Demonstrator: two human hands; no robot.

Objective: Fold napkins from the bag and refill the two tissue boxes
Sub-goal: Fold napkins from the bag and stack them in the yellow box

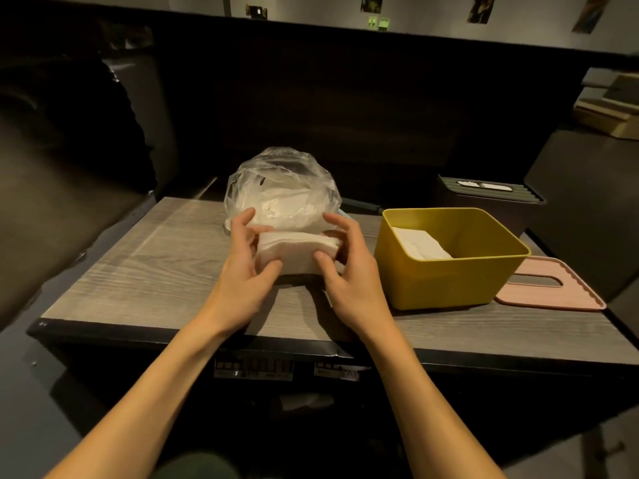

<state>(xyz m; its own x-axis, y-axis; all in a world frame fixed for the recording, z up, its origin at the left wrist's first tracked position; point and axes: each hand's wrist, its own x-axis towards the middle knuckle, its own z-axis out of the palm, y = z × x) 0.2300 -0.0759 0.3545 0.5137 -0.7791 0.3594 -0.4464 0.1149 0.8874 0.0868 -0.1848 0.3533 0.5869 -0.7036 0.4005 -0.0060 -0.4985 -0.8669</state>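
A stack of white folded napkins (pixel 296 251) is held just above the wooden table (pixel 145 271), in front of the clear plastic bag (pixel 281 186) of napkins. My left hand (pixel 247 267) grips the stack's left end, my right hand (pixel 345 271) grips its right end. To the right stands the open yellow tissue box (pixel 449 274), with some white napkins (pixel 420 243) lying in it. Its pink slotted lid (pixel 553 286) lies flat beside it. A dark tissue box (pixel 491 198) with a closed slotted lid stands behind the yellow one.
A dark cushioned bench runs along the left and behind the table. The table's front edge is near my forearms. A dark cabinet stands at the right, with stacked boxes (pixel 612 112) further back.
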